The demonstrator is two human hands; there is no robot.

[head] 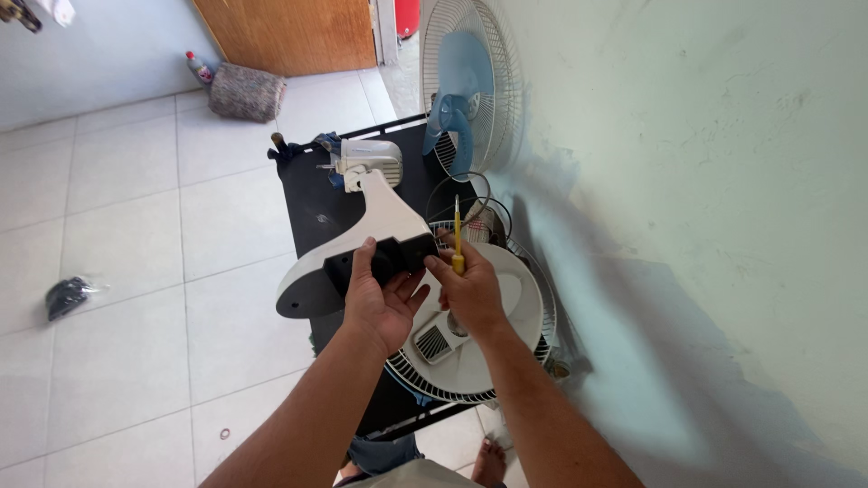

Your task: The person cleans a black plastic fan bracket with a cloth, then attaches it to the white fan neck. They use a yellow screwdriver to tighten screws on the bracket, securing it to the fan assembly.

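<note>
Left hand (384,303): wrapped around the dark underside of a white fan base (362,248), held tilted above the black table (312,212).
Right hand (470,291): closed on a yellow screwdriver (457,237), tip up, just beside the base.
Fan base: off the table, carried by one hand only; likely to tip or drop if the grip loosens.
Screwdriver: close to left fingers; could slip and jab.
Fan grille (479,348): flat beneath both hands; would take the knock from a dropped base.
Blue-bladed fan (466,86): leaning at the wall, well apart.
</note>
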